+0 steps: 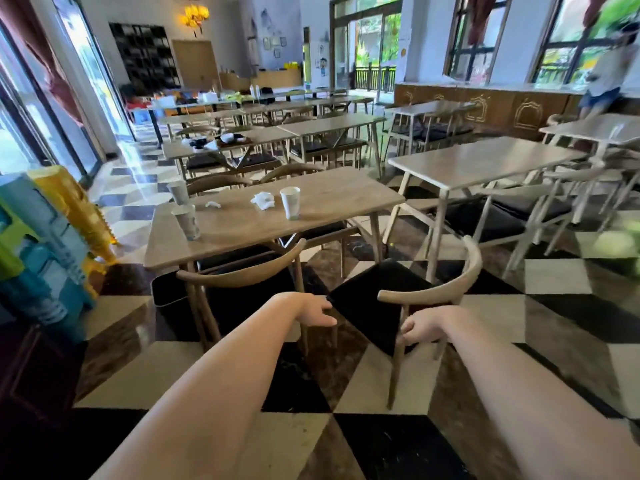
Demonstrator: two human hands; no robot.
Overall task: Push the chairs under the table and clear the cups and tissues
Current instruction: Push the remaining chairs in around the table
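A wooden table (329, 199) carries three paper cups, one in the middle (290, 202) and two at the left end (187, 221) (178, 192). Two crumpled tissues (263, 199) (212, 204) lie between them. A chair (450, 282) with a black seat stands pulled out and turned at the table's near right. My right hand (420, 329) grips the front post under its armrest. My left hand (317, 311) reaches to the seat's left corner with fingers nearly straight. Another chair (242, 268) stands partly under the table on the near left.
More chairs (291, 169) stand tucked on the table's far side. A second table (485, 161) with chairs is close on the right. A black bin (169, 289) sits under the table's left end. Colourful stacked plastic items (52, 230) stand at left. A person (606, 74) is far right.
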